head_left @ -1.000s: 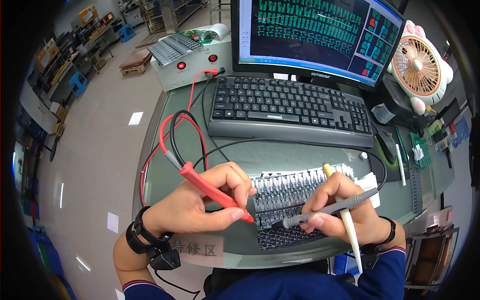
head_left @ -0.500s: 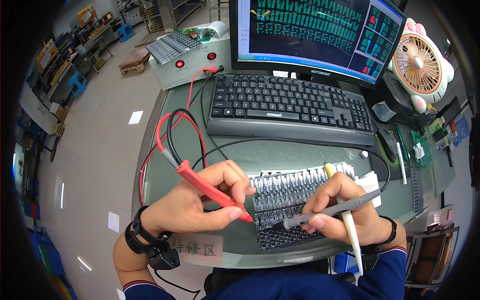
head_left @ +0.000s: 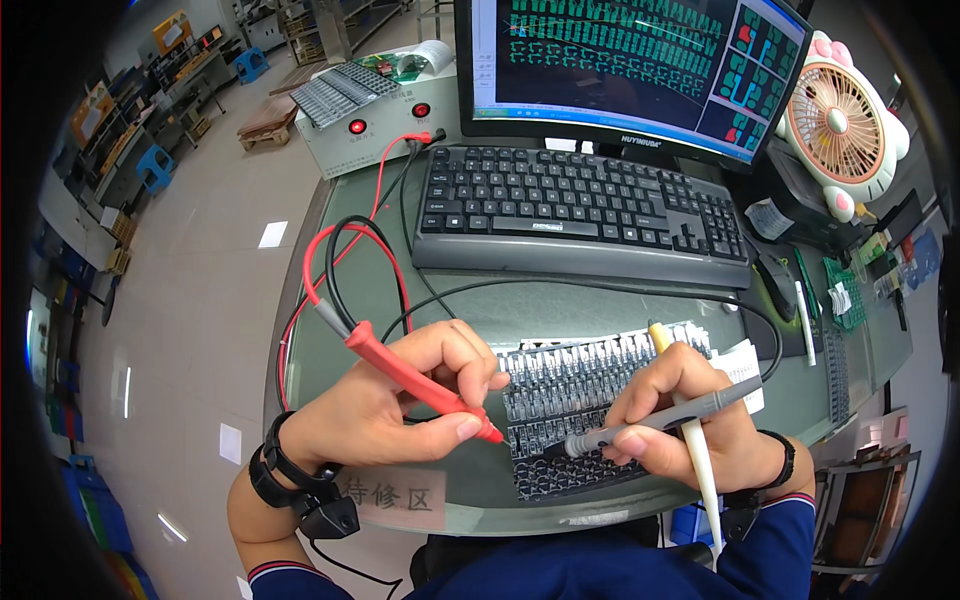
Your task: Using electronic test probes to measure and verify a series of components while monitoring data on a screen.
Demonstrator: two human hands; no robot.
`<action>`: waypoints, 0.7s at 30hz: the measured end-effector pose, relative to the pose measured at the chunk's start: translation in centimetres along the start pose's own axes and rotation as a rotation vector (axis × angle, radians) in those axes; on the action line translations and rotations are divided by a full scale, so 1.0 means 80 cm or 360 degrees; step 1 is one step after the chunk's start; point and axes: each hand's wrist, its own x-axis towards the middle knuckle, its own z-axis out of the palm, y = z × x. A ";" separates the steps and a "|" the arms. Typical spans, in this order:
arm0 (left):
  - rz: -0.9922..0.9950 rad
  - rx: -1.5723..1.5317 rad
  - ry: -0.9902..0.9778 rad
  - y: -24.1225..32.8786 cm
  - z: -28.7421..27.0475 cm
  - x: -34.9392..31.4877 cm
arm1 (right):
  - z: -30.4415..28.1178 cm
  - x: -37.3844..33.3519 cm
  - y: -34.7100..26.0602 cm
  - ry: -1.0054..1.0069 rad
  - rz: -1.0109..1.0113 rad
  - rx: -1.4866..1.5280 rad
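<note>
A red test probe (head_left: 400, 368) is pinched in my left hand (head_left: 395, 405), its tip at the left edge of a dark panel of small circuit boards (head_left: 555, 410). My right hand (head_left: 690, 420) is closed round a grey test probe (head_left: 660, 420), whose dark tip points left over the lower part of the panel. A white pen-like stick with a yellow end (head_left: 698, 460) also sits between the fingers of that hand. Whether either tip touches the panel, I cannot tell. White paper (head_left: 742, 370) shows at the panel's right side.
Behind the panel lie a black keyboard (head_left: 580, 215) and a monitor (head_left: 620, 70) with a green board layout. A white box with red switches (head_left: 385, 125) stands back left. The probe cables (head_left: 325, 260) loop at left. A mouse (head_left: 775, 285) and a fan (head_left: 840, 125) are at right.
The picture has shifted very slightly. Both hands keep their grip on the probes, almost in place. The marked spot on the monitor's layout looks different.
</note>
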 end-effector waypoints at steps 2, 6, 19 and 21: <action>0.0033 0.0004 -0.0016 -0.001 0.000 0.000 | 0.000 0.000 0.000 0.0005 -0.0012 -0.0001; 0.0020 0.0043 -0.0030 0.004 -0.001 0.000 | 0.000 0.000 0.000 0.0003 0.0000 -0.0020; 0.0111 0.0196 -0.0078 0.010 -0.001 -0.002 | 0.000 -0.002 -0.003 -0.0027 -0.0174 -0.0275; 0.0084 0.0187 -0.0067 0.010 -0.001 -0.003 | 0.000 -0.002 -0.003 -0.0022 -0.0172 -0.0287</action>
